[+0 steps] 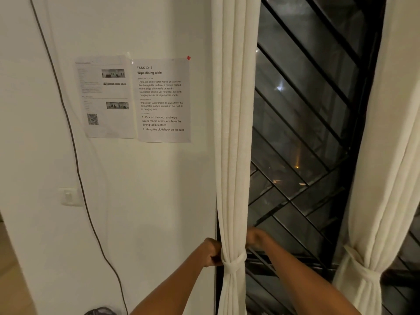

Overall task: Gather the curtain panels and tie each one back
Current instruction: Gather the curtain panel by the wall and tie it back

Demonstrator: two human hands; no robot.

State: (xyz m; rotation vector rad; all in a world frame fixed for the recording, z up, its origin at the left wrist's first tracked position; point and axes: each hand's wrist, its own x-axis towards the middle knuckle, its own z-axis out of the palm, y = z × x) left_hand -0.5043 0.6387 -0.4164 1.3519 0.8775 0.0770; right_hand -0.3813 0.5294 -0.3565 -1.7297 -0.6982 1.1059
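Note:
A cream curtain panel [235, 137] hangs gathered at the left edge of the window, cinched low down by a cream tie-back [234, 263]. My left hand [212, 252] is at the left of the tie-back, fingers curled round its end behind the curtain. My right hand [255, 238], blurred, is at the right side of the curtain just above the tie, fingers curled on what looks like the tie's other end. A second cream panel [384, 155] hangs at the right, bound by its own tie-back [366, 272].
Between the panels is a dark window [302, 123] with black diagonal bars. Two printed sheets [136, 98] are taped to the white wall. A dark cable [75, 155] runs down the wall past a light switch [69, 196].

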